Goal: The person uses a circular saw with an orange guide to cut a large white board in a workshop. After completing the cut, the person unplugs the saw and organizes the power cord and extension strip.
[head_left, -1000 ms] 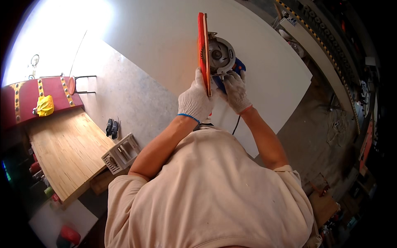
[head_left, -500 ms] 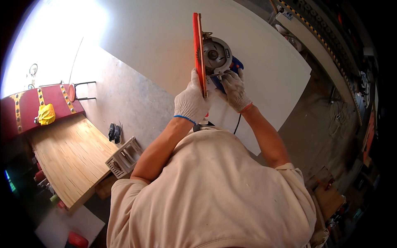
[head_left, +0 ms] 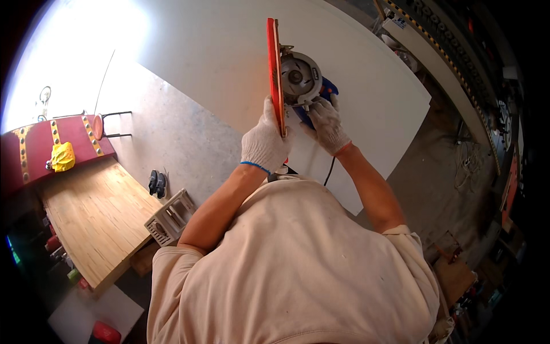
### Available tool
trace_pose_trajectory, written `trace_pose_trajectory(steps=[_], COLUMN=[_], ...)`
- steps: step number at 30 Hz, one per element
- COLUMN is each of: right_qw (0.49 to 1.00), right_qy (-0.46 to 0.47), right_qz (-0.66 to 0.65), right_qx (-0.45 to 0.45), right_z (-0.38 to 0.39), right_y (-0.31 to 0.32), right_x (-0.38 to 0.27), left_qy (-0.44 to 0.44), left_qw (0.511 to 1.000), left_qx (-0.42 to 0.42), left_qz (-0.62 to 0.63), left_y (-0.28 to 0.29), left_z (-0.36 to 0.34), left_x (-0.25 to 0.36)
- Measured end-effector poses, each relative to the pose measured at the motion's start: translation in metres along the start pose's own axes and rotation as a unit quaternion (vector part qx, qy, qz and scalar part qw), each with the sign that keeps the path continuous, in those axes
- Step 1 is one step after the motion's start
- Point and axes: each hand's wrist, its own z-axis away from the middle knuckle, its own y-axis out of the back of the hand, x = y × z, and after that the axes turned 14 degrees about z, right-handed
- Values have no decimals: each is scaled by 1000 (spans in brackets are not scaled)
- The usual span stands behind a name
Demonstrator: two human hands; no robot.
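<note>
A circular saw (head_left: 302, 77) with a grey round guard and blue body is held up over a large pale board (head_left: 212, 51). Along its left side runs a long, narrow red panel (head_left: 273, 63), seen nearly edge-on. My left hand (head_left: 265, 140), in a white knit glove with a blue cuff, grips the near end of this panel. My gloved right hand (head_left: 326, 126) is closed around the saw's blue body, just below the guard. A dark cord (head_left: 330, 171) hangs down beside my right wrist. The fingers' far sides are partly hidden.
To the left are a wooden tabletop (head_left: 100, 215), a red panel with yellow studded bands (head_left: 74, 140), a yellow bag (head_left: 63, 157) and a stool (head_left: 98, 126). Dark shoes (head_left: 157, 183) lie on the floor near a pale crate (head_left: 170, 218). Coiled cable (head_left: 470, 165) lies at right.
Both hands keep their hold, and the saw and red panel stay almost in place. The surroundings have shifted very slightly left in the view.
</note>
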Motion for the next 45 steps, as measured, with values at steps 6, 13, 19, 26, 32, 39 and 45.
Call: trace_pose_trajectory(steps=[6,13,19,26,32,39,45], right_qw=[1000,1000,1000,999,985,968,964], right_qy=[-3,-8,-23,-21,-142,-200,-230], right_qz=[15,13,18,21,-54,1,0], right_qx=[3,8,7,-21,84,152,134], right_z=[-1,-1,0,-4,-5,-14,-25], right_y=[0,1,-3,10,35,38,43], right_x=[-3,-5,-7,-8,-33,-63,-63], left_qy=[3,2,20,7,9,3,10], left_qw=[1000,1000,998,999,999,1000,999], left_qx=[-1,-17,-35,-27,-33,-24,-45], left_qz=[-16,-25,-40,-29,-7,-5,-7], left_y=[-1,-1,2,2,4,2,6], left_z=[2,1,-1,-2,-1,-4,-6], left_x=[-1,1,1,-1,-2,-5,-1])
